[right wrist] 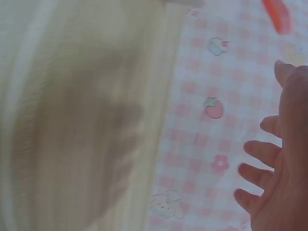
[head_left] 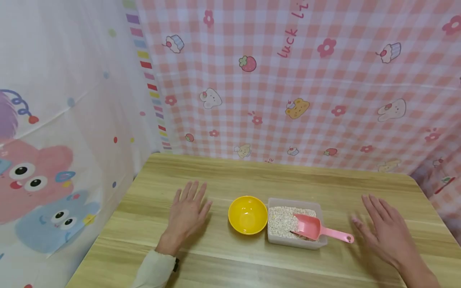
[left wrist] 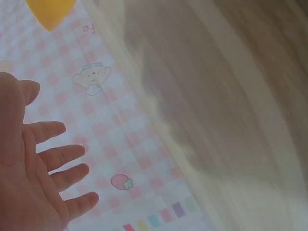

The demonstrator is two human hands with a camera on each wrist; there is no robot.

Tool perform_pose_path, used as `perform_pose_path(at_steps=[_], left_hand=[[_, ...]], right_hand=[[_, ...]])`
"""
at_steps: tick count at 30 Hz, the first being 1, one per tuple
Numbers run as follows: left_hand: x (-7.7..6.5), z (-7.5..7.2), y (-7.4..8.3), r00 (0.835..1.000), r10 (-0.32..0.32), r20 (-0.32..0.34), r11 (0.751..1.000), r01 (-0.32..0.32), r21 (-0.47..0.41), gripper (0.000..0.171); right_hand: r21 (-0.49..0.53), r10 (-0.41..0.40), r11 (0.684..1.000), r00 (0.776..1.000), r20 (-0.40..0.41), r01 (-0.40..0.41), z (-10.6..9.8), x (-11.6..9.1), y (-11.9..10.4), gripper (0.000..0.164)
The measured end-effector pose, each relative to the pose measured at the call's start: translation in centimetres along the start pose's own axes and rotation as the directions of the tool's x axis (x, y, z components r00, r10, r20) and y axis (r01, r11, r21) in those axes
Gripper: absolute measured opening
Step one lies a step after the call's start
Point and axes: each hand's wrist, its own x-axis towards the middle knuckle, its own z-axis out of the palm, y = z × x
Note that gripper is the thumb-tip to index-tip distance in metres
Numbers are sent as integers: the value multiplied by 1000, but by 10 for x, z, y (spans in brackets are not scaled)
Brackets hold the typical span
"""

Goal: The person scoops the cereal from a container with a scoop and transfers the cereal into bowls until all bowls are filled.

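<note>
In the head view a yellow bowl (head_left: 248, 215) stands on the wooden table, its inside bare. Close to its right is a translucent plastic box (head_left: 296, 241) filled with pale flakes that look like oats (head_left: 282, 220). A pink scoop (head_left: 309, 227) lies in the flakes, its handle sticking out over the box's right edge. My left hand (head_left: 187, 213) is left of the bowl, palm down, fingers spread and holding nothing. To the right of the scoop handle, my right hand (head_left: 387, 230) has its fingers extended, also holding nothing. Both wrist views show the fingers apart from any object.
The wooden table (head_left: 212, 260) reaches back to a pink checked cloth (head_left: 266, 88) hanging behind it. A white cloth with cartoon figures (head_left: 72, 120) hangs along the left side. Part of the yellow bowl (left wrist: 52, 12) shows at the top of the left wrist view.
</note>
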Motion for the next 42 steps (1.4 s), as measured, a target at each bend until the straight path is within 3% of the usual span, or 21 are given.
perform_pose_path(at_steps=[4, 8, 12, 19, 27, 35, 42], left_hand=[[1, -2, 6, 1000, 0, 2, 999, 0, -43, 56], [3, -4, 12, 1000, 10, -14, 997, -12, -77, 55], [5, -6, 20, 1000, 14, -15, 992, -16, -122, 55], [9, -6, 37, 1000, 29, 0, 981, -28, -193, 57], [14, -9, 56, 996, 85, -15, 940, -85, -330, 54], [16, -11, 74, 992, 121, 29, 899, -97, -427, 55], [18, -11, 91, 985, 142, 100, 879, -79, -470, 55]], right_hand=[[103, 8, 995, 999, -45, -3, -9, 7, -7, 62], [160, 20, 987, 1000, -15, -18, -20, 13, -18, 48], [177, 33, 983, 994, 105, -51, -31, 19, -33, 43], [214, 51, 970, 958, 283, -115, -36, 24, -54, 47], [157, 47, 983, 958, 282, -94, -30, 25, -71, 52], [181, 39, 979, 954, 296, -96, -22, 25, -81, 55], [183, 25, 980, 952, 304, -84, -13, 25, -87, 65]])
